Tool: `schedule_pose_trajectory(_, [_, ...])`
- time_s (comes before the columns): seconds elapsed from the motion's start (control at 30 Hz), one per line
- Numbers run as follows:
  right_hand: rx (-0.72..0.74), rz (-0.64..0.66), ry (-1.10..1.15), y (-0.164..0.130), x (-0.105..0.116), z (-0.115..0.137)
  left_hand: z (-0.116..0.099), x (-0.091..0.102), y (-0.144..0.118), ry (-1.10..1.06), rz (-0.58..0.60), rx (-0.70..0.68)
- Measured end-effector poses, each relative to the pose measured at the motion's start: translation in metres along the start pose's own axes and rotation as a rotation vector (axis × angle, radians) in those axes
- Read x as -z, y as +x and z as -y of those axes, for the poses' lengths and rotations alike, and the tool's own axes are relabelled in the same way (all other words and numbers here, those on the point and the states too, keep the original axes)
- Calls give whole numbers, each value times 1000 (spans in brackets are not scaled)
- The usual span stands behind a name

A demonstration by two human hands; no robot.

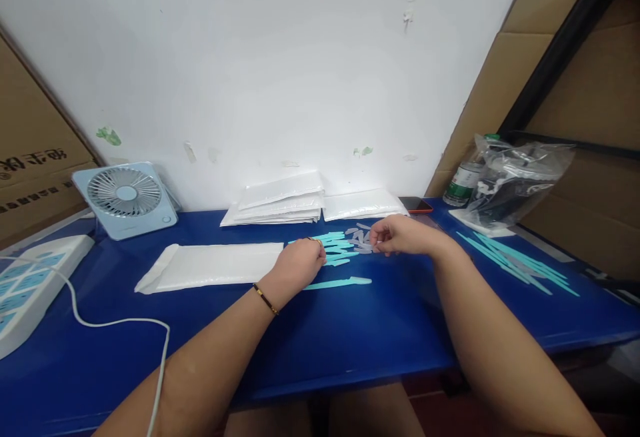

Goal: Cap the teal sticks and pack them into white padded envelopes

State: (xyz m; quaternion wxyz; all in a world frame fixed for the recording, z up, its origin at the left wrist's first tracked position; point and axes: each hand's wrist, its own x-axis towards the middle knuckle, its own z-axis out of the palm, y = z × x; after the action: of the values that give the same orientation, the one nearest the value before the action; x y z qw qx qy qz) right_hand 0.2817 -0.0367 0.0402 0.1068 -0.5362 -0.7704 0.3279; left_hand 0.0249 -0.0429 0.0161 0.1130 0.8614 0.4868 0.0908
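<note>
Mid-table: left hand (296,265) grip curled on teal sticks (336,247) | right hand (400,235) pinching clear caps (361,239) | bare blue table (350,337) toward near edge

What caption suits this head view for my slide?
Both hands sort teal sticks and clear caps on a blue table.

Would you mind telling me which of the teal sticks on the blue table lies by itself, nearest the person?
The single teal stick just in front of the left hand. It lies alone, crosswise; the others sit in a pile between the hands or a bundle far right.
</note>
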Motion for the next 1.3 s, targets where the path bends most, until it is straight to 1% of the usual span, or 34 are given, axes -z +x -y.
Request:
schedule_pose_trajectory(0.13, [63, -41, -63, 3, -4, 7, 5, 7, 2, 6, -63, -18])
schedule_pose_trajectory(0.3, [103, -90, -108, 6, -6, 6, 8, 10, 3, 6, -54, -5])
schedule_pose_trajectory(0.47, [112, -100, -53, 7, -8, 6, 8, 11, 3, 10, -69, -17])
schedule_pose_trajectory(0.53, [123, -83, -15, 7, -10, 10, 8, 11, 3, 14, -61, -35])
schedule_pose_trajectory(0.67, [190, -41, 19, 8, -17, 18, 5, 11, 2, 15, -49, -83])
schedule_pose_trajectory(0.73, [198, -4, 36, 8, -19, 21, 3, 11, 1, 5, -25, -97])
schedule_pose_trajectory(0.87, [147, 120, 63, 6, -19, 22, -1, 8, -1, -52, 80, -121])
schedule_pose_trajectory(0.93, [104, 149, 55, 6, -16, 18, 0, 8, -1, -71, 103, -113])
schedule_pose_trajectory(0.97, [82, 126, 33, 6, -14, 15, 1, 9, -1, -64, 98, -105])
schedule_pose_trajectory(1.07, [46, -51, -127, 10, -11, 4, 7, 10, 2, 20, 54, -88])
schedule_pose_trajectory(1.1, [46, -89, -189, 12, -11, 1, 9, 10, 2, 53, 50, -88])
schedule_pose_trajectory(1.13, [48, -104, -242, 15, -12, -2, 11, 9, 3, 76, 51, -89])
schedule_pose_trajectory(1.2, [53, -93, -307, 21, -16, -5, 13, 8, 4, 92, 62, -84])
schedule_pose_trajectory(1.3, [60, -75, -343, 26, -21, -6, 14, 5, 4, 80, 79, -58])
